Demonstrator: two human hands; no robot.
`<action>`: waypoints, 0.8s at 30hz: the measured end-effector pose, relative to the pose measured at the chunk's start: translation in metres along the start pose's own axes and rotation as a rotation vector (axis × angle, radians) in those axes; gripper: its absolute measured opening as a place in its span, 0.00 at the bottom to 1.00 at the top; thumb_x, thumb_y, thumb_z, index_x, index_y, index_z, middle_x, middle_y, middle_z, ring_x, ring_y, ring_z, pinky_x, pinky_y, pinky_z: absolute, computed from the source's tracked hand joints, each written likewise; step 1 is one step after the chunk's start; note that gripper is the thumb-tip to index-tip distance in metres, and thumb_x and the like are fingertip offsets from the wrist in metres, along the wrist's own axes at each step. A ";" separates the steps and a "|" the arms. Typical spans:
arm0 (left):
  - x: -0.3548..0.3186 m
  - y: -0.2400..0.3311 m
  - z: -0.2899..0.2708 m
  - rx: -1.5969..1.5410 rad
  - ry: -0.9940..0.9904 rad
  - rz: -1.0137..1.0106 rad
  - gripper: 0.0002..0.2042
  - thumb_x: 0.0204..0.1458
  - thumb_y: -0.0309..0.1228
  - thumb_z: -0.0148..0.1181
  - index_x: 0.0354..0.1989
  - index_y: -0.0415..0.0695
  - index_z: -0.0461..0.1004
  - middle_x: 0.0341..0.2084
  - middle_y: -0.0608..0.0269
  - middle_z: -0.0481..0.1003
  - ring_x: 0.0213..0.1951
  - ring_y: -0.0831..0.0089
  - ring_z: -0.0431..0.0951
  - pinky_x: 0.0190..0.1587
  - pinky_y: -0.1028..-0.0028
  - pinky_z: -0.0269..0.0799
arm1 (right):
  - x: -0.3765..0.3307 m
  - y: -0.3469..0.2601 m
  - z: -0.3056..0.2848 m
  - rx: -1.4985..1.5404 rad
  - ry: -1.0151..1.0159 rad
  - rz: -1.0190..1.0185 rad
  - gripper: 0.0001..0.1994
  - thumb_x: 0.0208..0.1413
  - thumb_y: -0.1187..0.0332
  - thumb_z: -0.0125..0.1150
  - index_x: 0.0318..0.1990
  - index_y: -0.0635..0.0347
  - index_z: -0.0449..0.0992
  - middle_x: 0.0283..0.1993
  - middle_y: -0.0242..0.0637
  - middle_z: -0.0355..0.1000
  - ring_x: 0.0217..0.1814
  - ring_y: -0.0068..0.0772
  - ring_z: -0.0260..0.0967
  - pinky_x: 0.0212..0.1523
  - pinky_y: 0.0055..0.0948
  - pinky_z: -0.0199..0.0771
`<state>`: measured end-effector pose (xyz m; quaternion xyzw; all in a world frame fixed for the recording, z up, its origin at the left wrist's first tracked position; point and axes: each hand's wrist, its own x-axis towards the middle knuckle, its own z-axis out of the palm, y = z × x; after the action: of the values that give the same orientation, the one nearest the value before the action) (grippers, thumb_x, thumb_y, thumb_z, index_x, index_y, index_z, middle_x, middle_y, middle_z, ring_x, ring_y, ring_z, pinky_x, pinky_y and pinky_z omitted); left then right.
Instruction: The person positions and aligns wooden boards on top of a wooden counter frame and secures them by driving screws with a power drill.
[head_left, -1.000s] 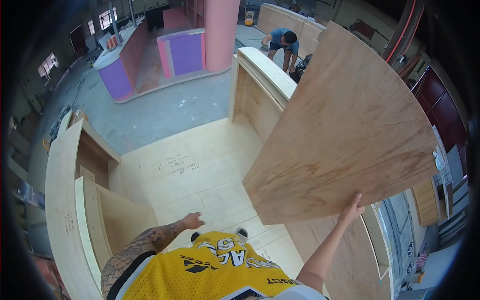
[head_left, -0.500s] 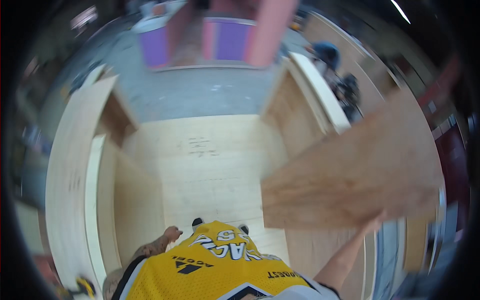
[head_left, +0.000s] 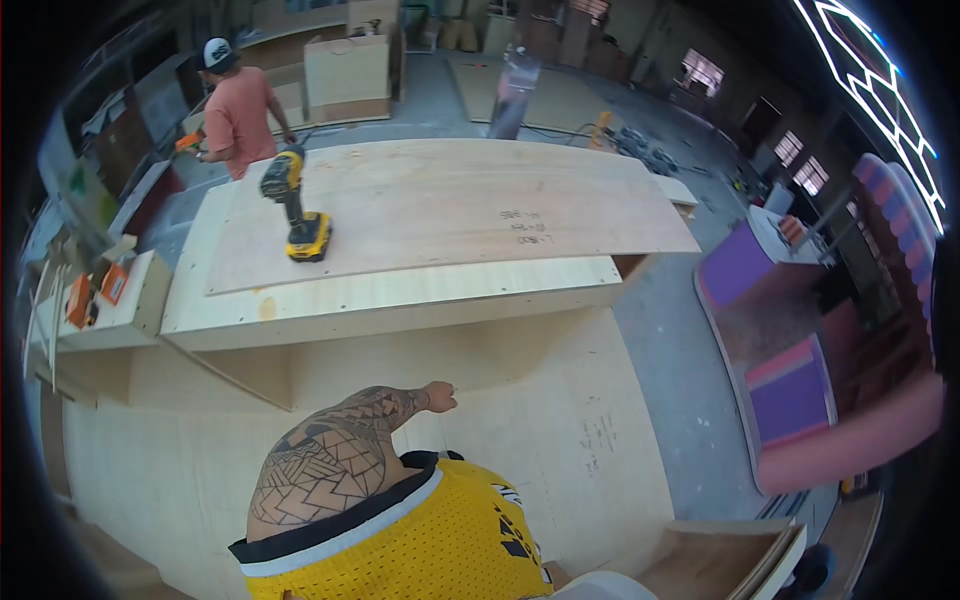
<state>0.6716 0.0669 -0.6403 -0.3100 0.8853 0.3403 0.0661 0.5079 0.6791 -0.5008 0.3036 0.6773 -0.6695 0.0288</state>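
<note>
Fingers: those of the left hand (head_left: 438,396) are bending loosely, just below the frame's centre, and are showing no object between them; whether they are pressing together cannot be told.
Right hand: is lying out of view; its fingers and any hold cannot be told.
Left arm: is reaching from the lower left of centre toward the middle, its hand appearing to be hanging over the pale floor panel (head_left: 535,440), apart from the counter.
Counter: the wooden counter (head_left: 430,300) is standing across the upper middle, its open hollow facing the wearer.
Board: the thin brown board (head_left: 440,200) is lying flat on the counter, in the upper middle, its right end overhanging the pale front strip.
Drill: the yellow and black drill (head_left: 292,207) is standing on its battery on the board's left part; neither hand is touching it.
Side box: two orange packets (head_left: 78,300) (head_left: 113,284) are resting on a wooden box (head_left: 150,295) at the left edge.
Co-worker: a person in a salmon shirt (head_left: 238,115) is standing behind the counter, upper left, holding an orange object.
Done: the frame and front strip are appearing assembled, with dark fastener dots showing along the strip.
Left: the board is looking merely laid on, with no fasteners made out in it; fixing and alignment are, in judgement, remaining open.
</note>
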 end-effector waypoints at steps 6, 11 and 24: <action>-0.145 -0.069 -0.001 -0.017 0.238 -0.369 0.23 0.53 0.43 0.59 0.39 0.29 0.83 0.44 0.32 0.82 0.51 0.37 0.82 0.57 0.50 0.78 | -0.075 -0.086 0.193 0.068 -1.170 0.120 0.36 0.77 0.44 0.44 0.76 0.69 0.60 0.73 0.60 0.63 0.77 0.56 0.61 0.79 0.49 0.57; -0.290 -0.099 0.064 -0.056 -0.089 -0.506 0.24 0.57 0.47 0.59 0.38 0.31 0.83 0.38 0.37 0.83 0.40 0.45 0.86 0.44 0.52 0.85 | -0.251 -0.218 0.257 0.040 -2.048 -0.009 0.38 0.79 0.44 0.36 0.70 0.79 0.65 0.63 0.60 0.74 0.69 0.54 0.72 0.76 0.51 0.64; -0.556 -0.249 -0.076 -0.138 1.250 -0.898 0.24 0.59 0.33 0.68 0.62 0.37 0.74 0.44 0.45 0.83 0.46 0.49 0.85 0.53 0.57 0.79 | -0.579 -0.317 0.242 -0.028 -3.288 0.095 0.33 0.75 0.47 0.38 0.61 0.71 0.76 0.58 0.55 0.78 0.63 0.50 0.75 0.69 0.52 0.69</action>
<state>1.2709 0.1548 -0.5393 -0.7775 0.5240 0.0971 -0.3339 0.7480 0.2649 0.0145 0.6706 0.0818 0.2464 -0.6949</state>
